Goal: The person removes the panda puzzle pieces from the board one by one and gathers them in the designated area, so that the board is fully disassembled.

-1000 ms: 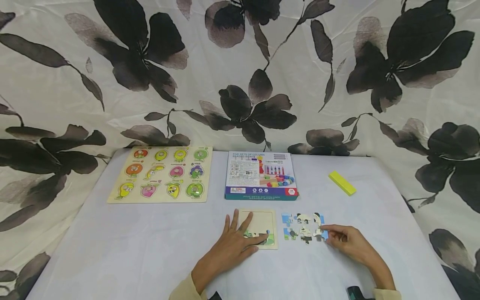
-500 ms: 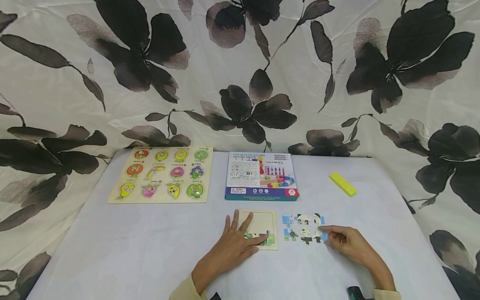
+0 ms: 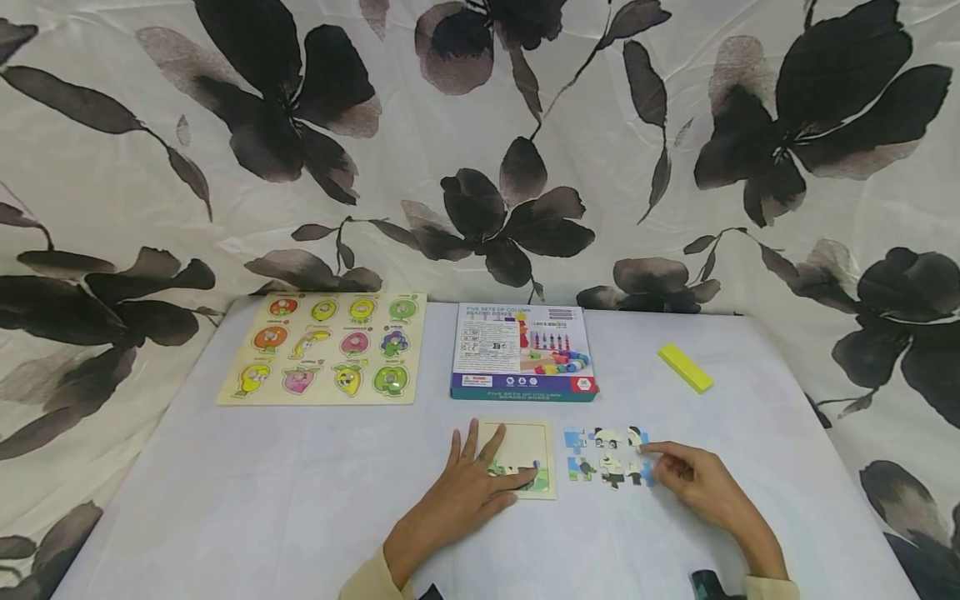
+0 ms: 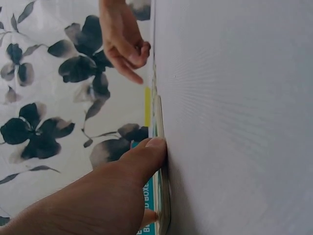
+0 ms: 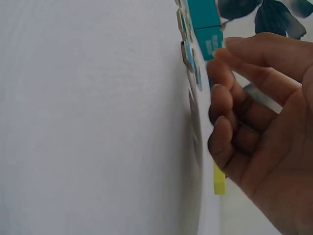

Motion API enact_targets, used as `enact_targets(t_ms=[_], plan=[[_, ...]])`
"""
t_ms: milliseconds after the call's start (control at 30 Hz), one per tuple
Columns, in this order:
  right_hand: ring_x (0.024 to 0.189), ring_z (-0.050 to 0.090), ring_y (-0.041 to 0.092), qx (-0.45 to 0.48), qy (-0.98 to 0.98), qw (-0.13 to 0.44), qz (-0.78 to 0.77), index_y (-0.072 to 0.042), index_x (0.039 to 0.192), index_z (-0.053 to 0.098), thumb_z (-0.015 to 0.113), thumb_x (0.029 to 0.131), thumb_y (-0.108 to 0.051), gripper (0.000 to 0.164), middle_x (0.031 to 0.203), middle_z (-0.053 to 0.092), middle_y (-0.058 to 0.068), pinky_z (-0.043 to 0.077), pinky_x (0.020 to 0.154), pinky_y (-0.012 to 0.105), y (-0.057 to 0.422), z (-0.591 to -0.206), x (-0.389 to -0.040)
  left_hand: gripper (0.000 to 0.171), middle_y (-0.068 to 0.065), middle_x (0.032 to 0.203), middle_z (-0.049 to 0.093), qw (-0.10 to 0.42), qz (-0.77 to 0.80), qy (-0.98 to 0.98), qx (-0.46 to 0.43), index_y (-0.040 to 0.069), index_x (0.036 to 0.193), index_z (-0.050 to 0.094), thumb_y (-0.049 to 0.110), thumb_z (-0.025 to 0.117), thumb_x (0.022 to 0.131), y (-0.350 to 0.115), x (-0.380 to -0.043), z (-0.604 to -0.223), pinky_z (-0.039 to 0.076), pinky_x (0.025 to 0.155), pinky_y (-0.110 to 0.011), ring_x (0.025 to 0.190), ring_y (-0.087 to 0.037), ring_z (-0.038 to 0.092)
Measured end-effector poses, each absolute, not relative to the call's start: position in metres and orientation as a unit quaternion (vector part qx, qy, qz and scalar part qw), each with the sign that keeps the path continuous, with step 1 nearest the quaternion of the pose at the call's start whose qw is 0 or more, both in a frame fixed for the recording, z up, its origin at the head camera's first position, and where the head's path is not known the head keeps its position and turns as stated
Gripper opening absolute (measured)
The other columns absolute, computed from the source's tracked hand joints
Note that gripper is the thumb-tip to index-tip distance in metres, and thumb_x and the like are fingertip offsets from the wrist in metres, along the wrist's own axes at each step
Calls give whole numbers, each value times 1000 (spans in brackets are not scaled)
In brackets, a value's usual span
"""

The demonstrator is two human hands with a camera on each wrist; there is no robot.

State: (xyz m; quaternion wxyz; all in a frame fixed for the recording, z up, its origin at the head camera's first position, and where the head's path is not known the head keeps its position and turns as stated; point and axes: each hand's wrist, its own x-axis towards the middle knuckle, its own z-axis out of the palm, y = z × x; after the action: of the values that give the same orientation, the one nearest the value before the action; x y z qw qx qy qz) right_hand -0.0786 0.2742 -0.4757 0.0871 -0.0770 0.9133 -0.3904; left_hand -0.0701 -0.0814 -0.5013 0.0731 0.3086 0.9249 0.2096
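My left hand lies with spread fingers on a small square jigsaw board. Printed scenery shows along the lower part of this board, partly hidden by the hand. In the left wrist view, the thumb rests at the board's near edge. Several panda jigsaw pieces lie in two rows to the board's right. At their right end is my right hand, index finger extended over the rightmost pieces and the other fingers loosely curled. In the right wrist view nothing shows between its fingers, and they look raised off the table.
Behind the jigsaw stands a flat beaded-toy box. A large fruit-and-vegetable puzzle board lies back left, and a yellow block back right. A floral cloth hangs behind the white-covered table.
My right hand has lifted slightly, its index fingertip rising a little from the rightmost pieces. The left hand stays where it was on the board.
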Motion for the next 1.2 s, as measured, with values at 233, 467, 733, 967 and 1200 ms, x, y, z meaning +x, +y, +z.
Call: enact_targets(t_ms=[233,467,733,967,1200], plan=[[69,51,8,-88,911,46,-400,-8,114,68,65,90,-8,25,81,60,-3,46,60,22,250,-469,-91,41,-21,157,16,80,214,929,292,47,136,48,41,53,96,-86,-67,-498,9,109,-68,140,-53,2],[76,54,9,-143,889,57,-432,-9,112,69,64,91,-10,21,91,67,0,49,68,23,204,-465,-103,38,-26,156,13,90,214,937,261,47,135,50,41,51,97,-96,-62,-494,11,112,-64,141,-53,2],[82,58,7,-262,859,62,-436,-7,109,71,66,90,-11,20,97,70,-1,50,75,26,146,-472,-114,37,-27,155,14,88,202,938,267,48,134,50,39,50,98,-99,-61,-495,12,110,-66,140,-55,3],[92,59,11,-303,845,91,-431,-8,108,72,67,90,-13,20,101,70,0,49,84,32,116,-481,-118,36,-27,155,14,82,191,940,272,48,133,51,40,49,98,-97,-61,-497,12,109,-68,139,-55,4],[94,58,11,-297,849,106,-424,-9,107,73,68,88,-11,19,101,70,-2,47,86,33,108,-483,-117,35,-27,155,16,79,186,941,271,45,133,53,39,51,98,-97,-60,-496,13,109,-68,139,-55,5]])
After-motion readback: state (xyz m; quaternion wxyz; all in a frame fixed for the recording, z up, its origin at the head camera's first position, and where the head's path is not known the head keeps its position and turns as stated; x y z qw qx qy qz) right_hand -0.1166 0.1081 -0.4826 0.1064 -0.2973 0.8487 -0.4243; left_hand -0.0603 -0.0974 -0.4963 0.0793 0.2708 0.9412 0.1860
